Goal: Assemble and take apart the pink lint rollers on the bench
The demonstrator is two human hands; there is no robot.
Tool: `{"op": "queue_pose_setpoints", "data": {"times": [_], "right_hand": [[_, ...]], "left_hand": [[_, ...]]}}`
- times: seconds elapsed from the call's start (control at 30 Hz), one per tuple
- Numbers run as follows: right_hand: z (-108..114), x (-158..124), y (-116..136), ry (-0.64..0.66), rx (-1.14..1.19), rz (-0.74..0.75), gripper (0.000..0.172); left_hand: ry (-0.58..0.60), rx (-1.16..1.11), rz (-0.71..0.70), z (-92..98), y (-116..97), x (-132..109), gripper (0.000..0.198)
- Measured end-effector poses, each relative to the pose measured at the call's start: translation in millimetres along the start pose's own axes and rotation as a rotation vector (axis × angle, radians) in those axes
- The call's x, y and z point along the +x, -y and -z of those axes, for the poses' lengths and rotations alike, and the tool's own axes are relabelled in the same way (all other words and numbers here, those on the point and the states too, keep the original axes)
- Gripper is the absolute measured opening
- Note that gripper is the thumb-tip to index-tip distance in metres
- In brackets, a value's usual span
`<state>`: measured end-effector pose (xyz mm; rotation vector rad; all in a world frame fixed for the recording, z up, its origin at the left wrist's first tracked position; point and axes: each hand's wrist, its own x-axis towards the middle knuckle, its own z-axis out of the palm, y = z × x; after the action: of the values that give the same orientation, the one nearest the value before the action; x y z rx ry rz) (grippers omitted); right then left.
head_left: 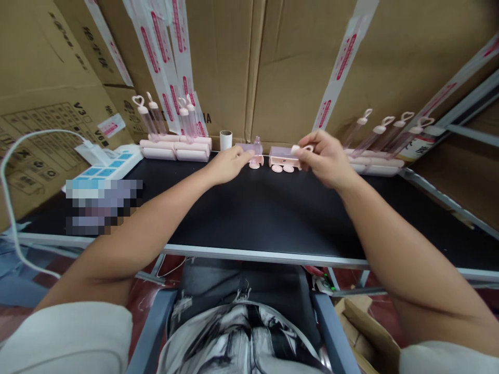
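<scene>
At the back of the black table, my left hand is at a small pink and lilac toy train engine, its fingers closed against the engine's left part and partly covering it. Just right of that stands a toy train car with pink wheels. My right hand pinches a pale pink heart-handled cap above the car's right end; the fingers hide part of the handle, and I cannot tell whether the cap touches the car.
Pink train cars with heart-topped tubes stand at the back left and back right. A white cylinder stands left of the engine. A power strip with a white cable lies left. Cardboard walls the back; a metal shelf frame is right.
</scene>
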<state>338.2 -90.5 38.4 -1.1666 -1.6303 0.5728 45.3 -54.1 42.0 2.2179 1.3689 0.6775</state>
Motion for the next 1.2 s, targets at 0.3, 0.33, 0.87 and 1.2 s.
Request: {"op": "queue_pose_setpoints", "data": {"times": [0.3,0.33,0.87,1.2], "right_hand": [[-6.6,35.9,-62.6,-0.11,-0.681,-0.146,0.017],[-10.8,36.6,-63.4,-0.114,-0.727,-0.16,0.019],[-19.6,35.9,-72.4,-0.056,-0.856,-0.308,0.022],[-15.9,36.3,-73.7,-0.064,-0.817,-0.293,0.037]], "left_hand": [[0.024,0.148,-0.19,0.5,-17.0,17.6,0.024],[0.001,0.156,-0.211,0.4,-23.5,22.6,0.021],[0.04,0.462,-0.178,-54.5,-100.2,117.3,0.062],[0.067,0.483,-0.174,-70.7,-90.5,132.9,0.074]]}}
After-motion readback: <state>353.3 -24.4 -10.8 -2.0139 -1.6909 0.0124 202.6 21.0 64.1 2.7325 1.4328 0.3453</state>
